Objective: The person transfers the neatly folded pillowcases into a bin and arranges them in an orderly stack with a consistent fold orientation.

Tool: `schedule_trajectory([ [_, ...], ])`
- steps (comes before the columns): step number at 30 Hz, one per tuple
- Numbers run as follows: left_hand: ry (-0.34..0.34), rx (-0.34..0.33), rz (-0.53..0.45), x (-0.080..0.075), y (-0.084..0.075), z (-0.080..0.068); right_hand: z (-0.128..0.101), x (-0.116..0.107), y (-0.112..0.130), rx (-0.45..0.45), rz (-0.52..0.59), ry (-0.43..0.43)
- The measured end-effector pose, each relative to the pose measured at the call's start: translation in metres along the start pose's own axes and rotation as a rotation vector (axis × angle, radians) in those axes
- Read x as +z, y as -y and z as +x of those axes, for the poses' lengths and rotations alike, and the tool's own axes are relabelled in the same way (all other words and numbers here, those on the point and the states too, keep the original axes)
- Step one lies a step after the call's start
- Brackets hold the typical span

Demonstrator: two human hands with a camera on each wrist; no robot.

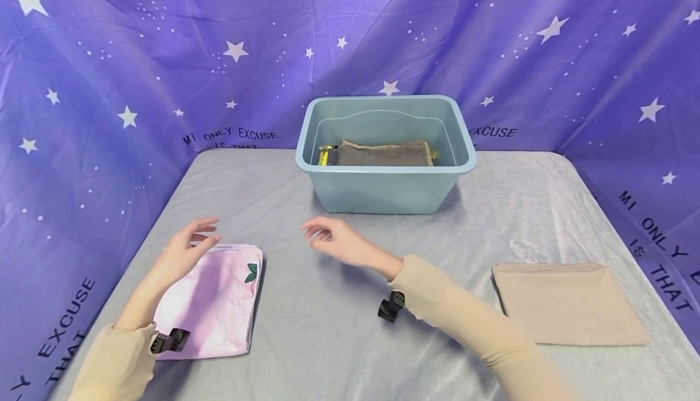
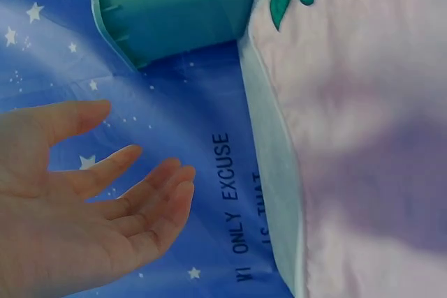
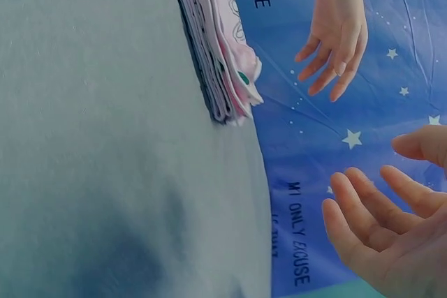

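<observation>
Folded pink cloth point(image 1: 213, 301) — layered edges, small green leaf print

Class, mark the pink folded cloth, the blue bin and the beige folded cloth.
pink folded cloth point(image 1: 216, 298), head view, middle of its top face
blue bin point(image 1: 383, 191), head view, front wall
beige folded cloth point(image 1: 569, 304), head view, middle of its top
</observation>
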State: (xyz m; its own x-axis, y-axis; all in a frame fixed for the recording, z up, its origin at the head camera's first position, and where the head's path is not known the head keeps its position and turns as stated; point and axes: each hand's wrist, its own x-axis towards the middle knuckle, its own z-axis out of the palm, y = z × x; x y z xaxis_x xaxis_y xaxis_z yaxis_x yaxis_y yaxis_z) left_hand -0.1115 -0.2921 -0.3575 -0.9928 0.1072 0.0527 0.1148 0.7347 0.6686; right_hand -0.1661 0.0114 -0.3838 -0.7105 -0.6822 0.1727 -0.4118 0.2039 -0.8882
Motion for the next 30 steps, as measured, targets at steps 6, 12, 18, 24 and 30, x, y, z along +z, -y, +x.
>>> schedule_trajectory([
  [6, -0.023, -0.009, 0.007, -0.003, 0.011, -0.009, 0.003, 0.013, -0.003, 0.023, 0.001, 0.024],
  [12, -0.032, -0.046, 0.028, -0.005, 0.023, -0.017, 0.005, 0.027, -0.002, 0.061, 0.013, 0.033],
  [18, -0.06, -0.062, 0.033, -0.008, 0.032, -0.025, 0.009, 0.041, -0.005, 0.099, 0.054, 0.049],
  [24, -0.092, -0.062, 0.044, -0.011, 0.043, -0.031, 0.012, 0.052, -0.006, 0.128, 0.095, 0.07],
  [30, -0.119, -0.082, 0.091, -0.015, 0.054, -0.036, 0.015, 0.065, -0.006, 0.159, 0.149, 0.083],
])
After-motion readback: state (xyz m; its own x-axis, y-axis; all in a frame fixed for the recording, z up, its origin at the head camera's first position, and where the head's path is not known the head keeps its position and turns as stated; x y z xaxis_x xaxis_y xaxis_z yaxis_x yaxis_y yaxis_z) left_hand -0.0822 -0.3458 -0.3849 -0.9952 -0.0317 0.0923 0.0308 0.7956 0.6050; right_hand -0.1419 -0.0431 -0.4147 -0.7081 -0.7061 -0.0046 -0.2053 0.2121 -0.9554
